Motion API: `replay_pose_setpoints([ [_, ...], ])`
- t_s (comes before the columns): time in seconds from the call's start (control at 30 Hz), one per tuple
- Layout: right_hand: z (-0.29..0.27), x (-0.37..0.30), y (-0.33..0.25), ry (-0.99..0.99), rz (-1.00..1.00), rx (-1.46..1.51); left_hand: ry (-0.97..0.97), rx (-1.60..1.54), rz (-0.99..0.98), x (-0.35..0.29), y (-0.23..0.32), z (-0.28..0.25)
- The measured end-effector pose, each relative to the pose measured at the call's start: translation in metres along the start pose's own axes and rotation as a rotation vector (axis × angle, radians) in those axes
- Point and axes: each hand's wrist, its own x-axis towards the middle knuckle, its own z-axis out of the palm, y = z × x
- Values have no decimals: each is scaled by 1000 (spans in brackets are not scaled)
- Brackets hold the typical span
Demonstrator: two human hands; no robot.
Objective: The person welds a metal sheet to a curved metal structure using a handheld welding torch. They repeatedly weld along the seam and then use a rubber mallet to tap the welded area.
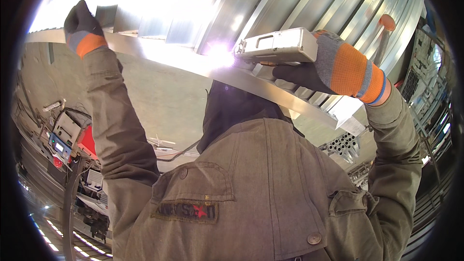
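My left hand, in a black, grey and orange glove, is closed over a long flat metal bar near its left end; its fingertips are partly hidden. In my right hand, gloved alike, is a silver boxy metal tool, its exact kind unclear. A brilliant white-violet glare burns at the tool's left end, against the bar. Ribbed metal panels lie side by side beyond the bar, washed out by the light at the upper left.
A hammer-like tool with an orange-red round head rests on the panels at right. At the lower left stand a machine with a small lit screen and a red panel. Several bundled metal tubes show past my right arm.
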Motion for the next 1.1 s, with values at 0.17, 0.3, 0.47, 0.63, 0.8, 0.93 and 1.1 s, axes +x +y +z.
replay_pose_setpoints([
  [0.17, -12, 3, -15, -99, 155, -160, 315, 495, -145, 9, -54, -37],
  [0.3, -20, -8, -24, 19, 44, 30, 453, 617, -107, -12, -65, -33],
  [0.47, -19, -16, -20, 107, -138, 153, 390, 122, -816, -25, -42, -19],
  [0.63, -7, -6, -9, 92, -176, 159, 460, -74, -794, -29, -39, 0],
  [0.8, -2, 5, 1, 90, -232, 162, 447, -94, -729, -27, -55, 2],
  [0.93, -1, 8, 6, 82, -205, 186, 443, -82, -714, -25, -59, -2],
  [1.1, 1, 11, 10, 79, -204, 187, 434, -59, -701, -21, -67, -3],
])
